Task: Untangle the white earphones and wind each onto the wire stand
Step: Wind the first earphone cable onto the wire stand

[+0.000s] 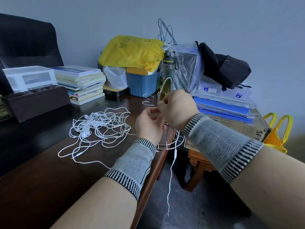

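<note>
White earphones point(100, 124) lie mostly in a loose tangle on the dark wooden desk point(41, 179), left of my hands, with at least three earbuds showing in the heap and one inline remote on a strand nearer the desk's front edge. The wire stand point(165, 86) sits at the desk's right-hand edge: a silvery frame with a tall looped arch, small hooks to its left and a round base that my hands partly cover.

I have both hands raised at the stand's upright. My left hand point(149, 124) has its fingers curled, thumb and forefinger pinching what looks like a thin white cord against the upright. My right hand point(176, 109) is curled tight too, fingertips pinched together at the same spot, just touching the left hand. One free earphone cable point(171, 176) hangs from below my hands, past the base and off the desk edge toward the floor, with its remote partway down.

I judge the task is early: one earphone is separated and only starting onto the stand, with most of its length dangling unwound. I see no finished coil on the stand. The heap remains knotted and untouched, so most untangling and winding is left.
</note>
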Available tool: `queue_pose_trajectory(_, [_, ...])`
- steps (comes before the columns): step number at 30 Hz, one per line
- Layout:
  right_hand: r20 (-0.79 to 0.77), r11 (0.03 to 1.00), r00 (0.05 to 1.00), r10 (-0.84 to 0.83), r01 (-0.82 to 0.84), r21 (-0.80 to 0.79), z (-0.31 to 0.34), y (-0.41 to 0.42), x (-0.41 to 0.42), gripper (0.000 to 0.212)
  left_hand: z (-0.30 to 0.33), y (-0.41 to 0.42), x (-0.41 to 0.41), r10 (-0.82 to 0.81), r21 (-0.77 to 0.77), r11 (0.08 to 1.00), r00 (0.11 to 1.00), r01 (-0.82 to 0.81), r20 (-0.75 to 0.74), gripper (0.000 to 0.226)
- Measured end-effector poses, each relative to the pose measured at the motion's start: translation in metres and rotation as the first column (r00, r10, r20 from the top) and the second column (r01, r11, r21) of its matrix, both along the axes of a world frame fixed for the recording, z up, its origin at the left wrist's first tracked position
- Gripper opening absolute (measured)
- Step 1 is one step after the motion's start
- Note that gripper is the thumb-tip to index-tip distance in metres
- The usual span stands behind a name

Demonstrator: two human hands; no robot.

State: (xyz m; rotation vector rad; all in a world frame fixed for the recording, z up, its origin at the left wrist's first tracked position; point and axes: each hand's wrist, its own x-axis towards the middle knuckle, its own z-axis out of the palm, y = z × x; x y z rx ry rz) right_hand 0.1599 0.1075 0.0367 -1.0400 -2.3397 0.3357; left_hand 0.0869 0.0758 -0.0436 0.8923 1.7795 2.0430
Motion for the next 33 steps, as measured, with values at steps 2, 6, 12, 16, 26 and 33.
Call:
queue_pose_trajectory(2, [-0.011, 1.000, 1.000, -0.004, 0.004, 0.007, -0.004, -0.008, 0.003, 0.025, 0.004, -0.001, 0.003, 0.005, -0.004, 1.000, 1.000, -0.004, 0.009, 0.027])
queue_pose_trajectory(6, [-0.171, 0.999, 0.985, 0.035, -0.030, 0.030, -0.027, -0.024, 0.014, 0.029, 0.006, -0.004, 0.002, -0.073, 0.048, 0.997, 0.969, 0.063, 0.237, 0.025])
queue_pose_trajectory(12, [-0.429, 1.000, 0.903, 0.028, -0.028, 0.006, -0.052, -0.027, 0.014, 0.024, 0.003, -0.005, 0.003, -0.104, 0.061, 0.994, 0.969, 0.092, 0.223, 0.025])
queue_pose_trajectory(16, [-0.219, 0.985, 0.976, 0.003, 0.035, 0.171, -0.053, -0.018, 0.005, 0.025, 0.003, -0.013, 0.001, -0.141, 0.053, 0.990, 0.943, 0.131, 0.300, 0.028])
queue_pose_trajectory(26, [-0.583, 0.910, 0.784, -0.216, -0.055, -0.412, -0.068, -0.005, 0.000, 0.014, -0.008, -0.005, -0.005, -0.120, 0.044, 0.992, 0.989, 0.116, 0.084, 0.032])
queue_pose_trajectory(33, [-0.603, 0.859, 0.740, -0.297, -0.068, -0.507, -0.064, 0.003, -0.007, 0.026, -0.002, -0.006, -0.003, -0.121, 0.081, 0.991, 0.971, 0.106, 0.206, 0.017])
